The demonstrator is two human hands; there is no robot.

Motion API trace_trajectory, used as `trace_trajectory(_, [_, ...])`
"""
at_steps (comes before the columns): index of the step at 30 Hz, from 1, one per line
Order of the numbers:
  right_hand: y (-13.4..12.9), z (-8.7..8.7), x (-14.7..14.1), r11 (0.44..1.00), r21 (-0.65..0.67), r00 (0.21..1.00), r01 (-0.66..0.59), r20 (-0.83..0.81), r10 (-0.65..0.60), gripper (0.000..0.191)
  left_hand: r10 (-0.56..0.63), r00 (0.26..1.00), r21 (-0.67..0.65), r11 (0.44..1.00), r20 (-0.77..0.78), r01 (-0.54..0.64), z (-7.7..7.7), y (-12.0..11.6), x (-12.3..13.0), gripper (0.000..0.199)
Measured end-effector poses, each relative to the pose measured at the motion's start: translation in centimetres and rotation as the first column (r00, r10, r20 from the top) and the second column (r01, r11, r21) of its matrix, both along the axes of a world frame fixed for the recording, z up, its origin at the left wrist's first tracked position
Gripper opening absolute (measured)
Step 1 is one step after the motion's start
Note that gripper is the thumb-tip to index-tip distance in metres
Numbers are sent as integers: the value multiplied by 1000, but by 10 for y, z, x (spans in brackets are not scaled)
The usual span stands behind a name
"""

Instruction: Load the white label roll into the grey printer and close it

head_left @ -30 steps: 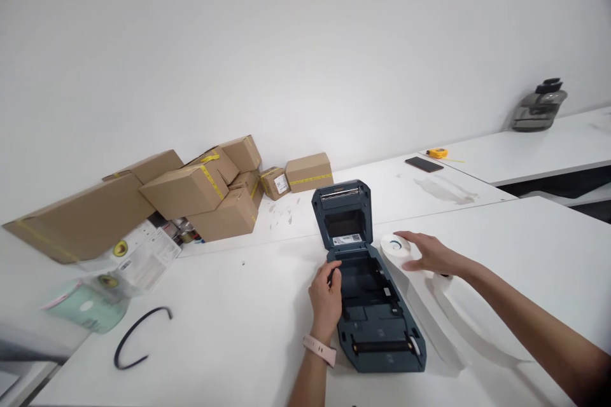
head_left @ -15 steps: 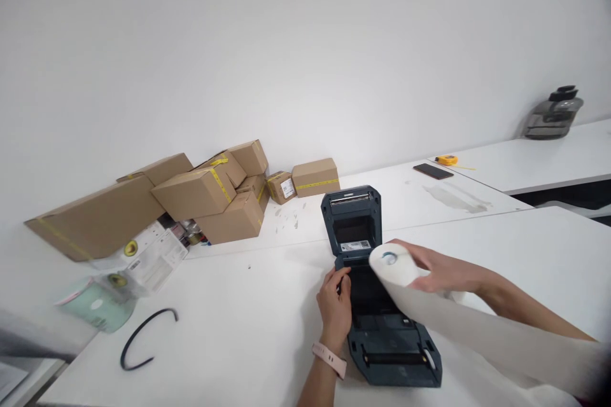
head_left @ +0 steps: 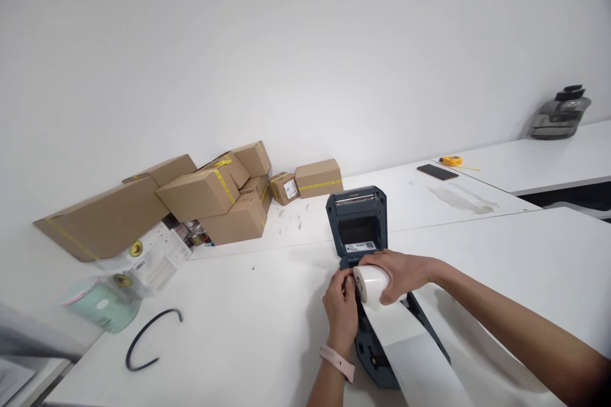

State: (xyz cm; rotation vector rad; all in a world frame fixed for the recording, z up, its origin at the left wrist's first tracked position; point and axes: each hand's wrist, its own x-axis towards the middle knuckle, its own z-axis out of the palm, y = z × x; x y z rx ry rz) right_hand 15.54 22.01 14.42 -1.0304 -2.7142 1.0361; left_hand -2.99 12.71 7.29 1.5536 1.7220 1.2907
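Note:
A dark label printer [head_left: 377,356] stands on the table with its lid [head_left: 358,216] raised. My right hand [head_left: 403,272] is wrapped over a white label roll [head_left: 371,284], which sits down in the printer's bay. From the roll a wide strip of label paper [head_left: 420,356] runs forward over the printer's front toward me. My left hand [head_left: 342,305], with a pink band on its wrist, pinches the left edge of the printer's bay right beside the roll's end. Its fingertips are partly hidden, as is the bay beneath the roll.
Cardboard boxes [head_left: 200,194] are piled at the back left, beside a green pouch [head_left: 102,305]. A black curved strip [head_left: 136,343] lies at front left. Toward the back right are a phone [head_left: 436,172], a yellow tape measure [head_left: 451,160] and a large bottle [head_left: 561,116].
My right hand has brought the label roll down and left into the printer's bay, turning it onto its side. The paper strip now lies across the printer's front. My left hand stays at the edge.

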Motion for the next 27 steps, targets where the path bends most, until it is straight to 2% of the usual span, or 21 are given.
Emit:
trace_trajectory(4, [3,-14,-9,992,123,998,-2,59,-5,82,-2,1000,4,1000,26,2,-1,0,-1,34])
trace_trajectory(8, [3,-34,-15,966,246,995,-80,75,63,76,-5,999,19,1000,44,5,-3,0,-1,34])
trace_trajectory(11, [-2,-46,-17,933,352,996,-76,71,54,73,-7,998,26,1000,63,5,-4,2,0,34])
trace_trajectory(14, [-12,-46,-15,917,395,999,-46,5,48,72,-8,997,11,1000,77,7,-3,2,-1,34])
trace_trajectory(15, [-16,-40,-13,921,387,998,-40,-35,58,69,-14,996,5,1000,83,14,-2,1,-2,35])
trace_trajectory(17, [-22,-21,-6,936,351,978,35,-205,40,49,-43,990,-31,998,133,48,-1,-6,-5,40])
trace_trajectory(18, [-23,-8,-3,930,341,939,140,-343,-16,40,-57,980,-64,995,188,70,-1,-12,-6,46])
trace_trajectory(19, [-23,6,1,895,330,858,299,-503,-101,38,-59,963,-107,990,264,90,-2,-20,-6,55])
trace_trajectory(20, [-20,20,4,821,303,730,484,-657,-188,40,-45,935,-159,982,352,107,-4,-29,-5,66])
trace_trajectory(21, [-14,34,6,718,255,580,648,-776,-248,40,4,898,-213,972,439,100,-7,-41,-3,77])
trace_trajectory(22, [-6,47,6,622,185,441,761,-850,-287,40,75,856,-264,962,512,74,-12,-53,0,84])
trace_trajectory(23, [4,58,6,577,119,357,808,-878,-319,42,161,810,-316,948,565,32,-19,-66,3,88])
trace_trajectory(24, [14,67,4,599,50,324,799,-875,-359,45,266,762,-347,936,591,-58,-27,-80,7,87])
trace_trajectory(25, [24,73,2,653,-21,327,757,-854,-405,49,345,720,-359,922,602,-142,-36,-94,11,83])
trace_trajectory(27, [39,80,-4,745,-116,377,657,-805,-458,54,410,669,-364,906,620,-217,-57,-120,17,76])
